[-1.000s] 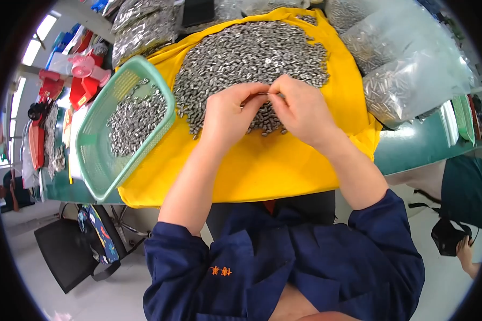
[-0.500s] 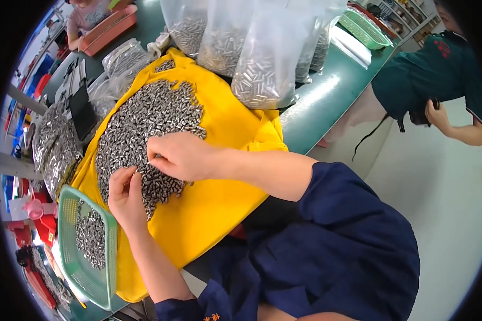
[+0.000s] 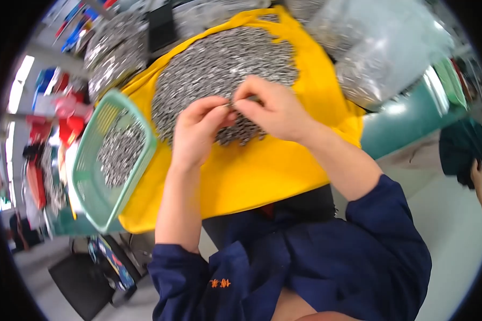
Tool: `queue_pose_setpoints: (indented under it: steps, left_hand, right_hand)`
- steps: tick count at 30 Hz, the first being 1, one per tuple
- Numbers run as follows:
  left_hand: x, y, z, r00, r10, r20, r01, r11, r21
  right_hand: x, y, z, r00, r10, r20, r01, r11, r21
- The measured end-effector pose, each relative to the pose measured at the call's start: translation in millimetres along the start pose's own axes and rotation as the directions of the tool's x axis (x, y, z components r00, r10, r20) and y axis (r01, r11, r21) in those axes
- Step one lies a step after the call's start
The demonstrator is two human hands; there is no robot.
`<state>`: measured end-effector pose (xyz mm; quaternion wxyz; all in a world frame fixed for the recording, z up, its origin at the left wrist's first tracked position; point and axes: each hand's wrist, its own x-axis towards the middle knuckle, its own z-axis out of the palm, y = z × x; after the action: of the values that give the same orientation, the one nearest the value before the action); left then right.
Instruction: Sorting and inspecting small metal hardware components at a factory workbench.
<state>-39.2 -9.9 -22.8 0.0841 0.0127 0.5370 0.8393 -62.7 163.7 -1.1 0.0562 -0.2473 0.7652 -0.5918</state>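
Above a wide pile of small silvery metal pieces (image 3: 209, 67) my two hands meet, fingertips almost touching. My left hand (image 3: 198, 125) is closed in a pinch on a tiny piece at its fingertips, too small and blurred to name. Thumb and index finger of my right hand (image 3: 273, 107) are pressed together beside it; whatever they hold is hidden. The pile lies on a yellow cloth (image 3: 251, 176). To the left of my left hand, a pale green plastic basket (image 3: 85, 176) holds more small metal pieces (image 3: 122, 150).
Clear plastic bags (image 3: 380, 59) stand at the back right on the green table (image 3: 399, 134). Filled bags (image 3: 118, 53) and a dark flat object (image 3: 162, 29) lie at the back left. A black chair (image 3: 83, 283) is at lower left; another person (image 3: 463, 152) stands far right.
The whole view has swung, shifting the cloth, pile and basket right and upward in the picture. My hands have come closer together, fingertips now meeting over the pile.
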Motion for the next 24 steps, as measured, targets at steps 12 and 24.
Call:
queue_pose_setpoints:
  steps: [12,24]
  left_hand:
    - [-5,4,2,0.991,0.13,-0.015,-0.12,0.953,0.279]
    - [-18,17,-3,0.962,0.245,-0.123,-0.13,0.802,0.583]
  right_hand:
    - [1,-5,9,0.966,-0.259,0.006,0.244,0.901,-0.359]
    - [-1,0,13,0.972,-0.226,-0.06,0.217,0.967,-0.133]
